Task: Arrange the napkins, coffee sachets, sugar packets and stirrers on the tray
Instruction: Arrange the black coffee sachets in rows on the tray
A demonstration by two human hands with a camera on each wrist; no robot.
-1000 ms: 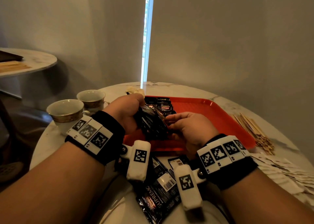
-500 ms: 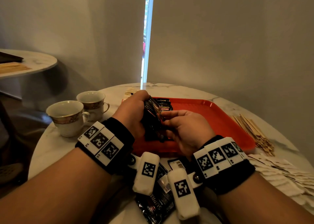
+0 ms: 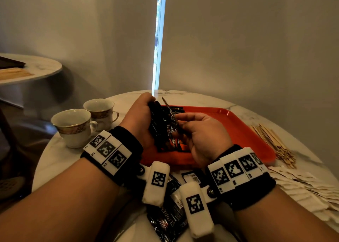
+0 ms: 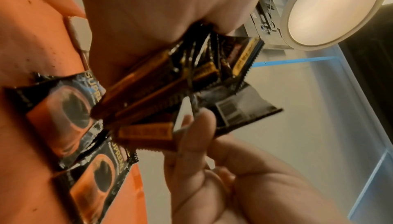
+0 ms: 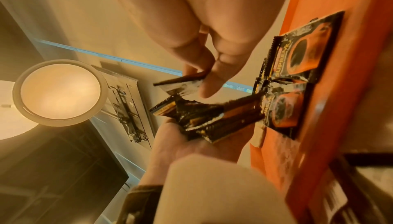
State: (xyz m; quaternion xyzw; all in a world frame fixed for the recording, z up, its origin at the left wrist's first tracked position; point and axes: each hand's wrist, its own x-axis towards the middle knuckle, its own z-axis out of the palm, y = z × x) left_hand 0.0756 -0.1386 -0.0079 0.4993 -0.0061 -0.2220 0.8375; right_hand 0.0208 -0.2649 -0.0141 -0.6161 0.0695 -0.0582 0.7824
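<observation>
Clutching a fanned sachet bundle (image 4: pixel 170 83), the left hand (image 3: pixel 139 120); right hand (image 3: pixel 200 137) pinches one sachet (image 5: pixel 180 83); only wrist views show two sachets (image 4: pixel 70 126) flat on the tray (image 3: pixel 238 131).

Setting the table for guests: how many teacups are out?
2. The nearer teacup stands on the marble table left of the red tray; the farther teacup stands just behind it, at its right. None other shows.

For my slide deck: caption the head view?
Left hand grips coffee sachets; right hand pinches one above the red tray.
</observation>
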